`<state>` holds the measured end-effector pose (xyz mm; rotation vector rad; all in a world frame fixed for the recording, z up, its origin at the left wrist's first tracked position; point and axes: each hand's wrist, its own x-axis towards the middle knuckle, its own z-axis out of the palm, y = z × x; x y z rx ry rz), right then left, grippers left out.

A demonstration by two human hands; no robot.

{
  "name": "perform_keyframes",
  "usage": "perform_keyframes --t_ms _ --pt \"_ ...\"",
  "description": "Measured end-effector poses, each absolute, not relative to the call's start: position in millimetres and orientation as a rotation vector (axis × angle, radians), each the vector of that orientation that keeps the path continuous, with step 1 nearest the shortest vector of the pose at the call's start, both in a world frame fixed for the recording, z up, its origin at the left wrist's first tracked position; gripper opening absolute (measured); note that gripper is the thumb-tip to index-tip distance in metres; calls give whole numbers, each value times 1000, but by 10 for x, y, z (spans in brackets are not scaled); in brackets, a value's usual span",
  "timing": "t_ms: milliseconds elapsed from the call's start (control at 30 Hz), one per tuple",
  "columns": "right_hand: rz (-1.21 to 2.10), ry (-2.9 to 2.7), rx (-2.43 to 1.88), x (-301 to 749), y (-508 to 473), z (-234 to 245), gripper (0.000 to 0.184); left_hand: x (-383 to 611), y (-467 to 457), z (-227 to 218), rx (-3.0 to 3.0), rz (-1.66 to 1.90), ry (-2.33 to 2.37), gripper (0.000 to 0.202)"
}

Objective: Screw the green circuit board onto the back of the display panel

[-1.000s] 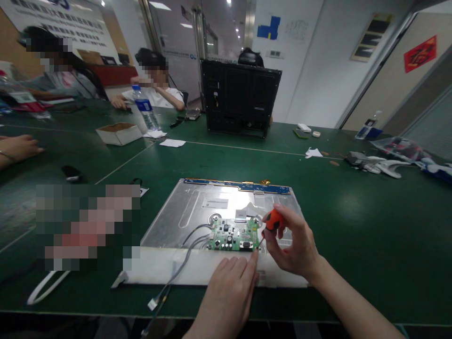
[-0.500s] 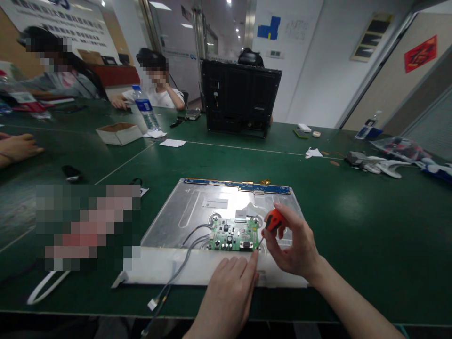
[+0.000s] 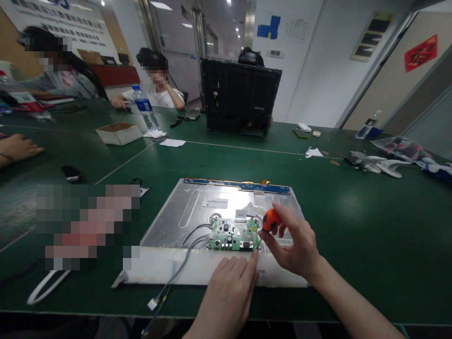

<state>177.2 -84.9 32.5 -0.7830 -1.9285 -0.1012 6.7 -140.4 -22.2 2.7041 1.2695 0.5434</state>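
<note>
My right hand (image 3: 291, 240) is closed around the orange-and-black handle of a screwdriver (image 3: 271, 220). Its thin shaft slants down to the lower right corner of a green circuit board (image 3: 231, 233). My left hand (image 3: 231, 285) lies on the white strip along the panel's near edge, index finger stretched out to that same corner, the other fingers bent loosely. Whether a screw sits under the tip is too small to tell. The board rests on the back of a silver display panel (image 3: 169, 221), and grey cables (image 3: 190, 249) run from its left side toward the table edge.
A blurred-out item (image 3: 92, 221) lies left of the panel, near a black object (image 3: 71, 173). Farther back are an open box (image 3: 118, 134), a water bottle (image 3: 145, 110) and a black monitor housing (image 3: 242, 99). White gloves (image 3: 377, 165) lie at right. Other people sit around the table.
The screwdriver handle has turned and tipped slightly left in my right hand, whose fingers have shifted a little. My left hand and the panel stay put.
</note>
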Motion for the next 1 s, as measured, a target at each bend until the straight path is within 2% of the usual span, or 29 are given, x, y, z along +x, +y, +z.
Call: perform_keyframes --t_ms 267,433,633,1000 --pt "-25 -1911 -716 1787 -840 330 59 62 -1406 -254 2711 591 1287 38" --pt "-111 -1852 -790 1786 -838 363 51 55 -1411 -265 2720 567 1288 39" --pt "-17 -1869 -773 1783 -867 347 60 55 -1413 -273 2728 585 1289 39" --pt "-86 -1863 -809 1784 -843 370 53 67 -1408 -243 2698 574 1283 38"
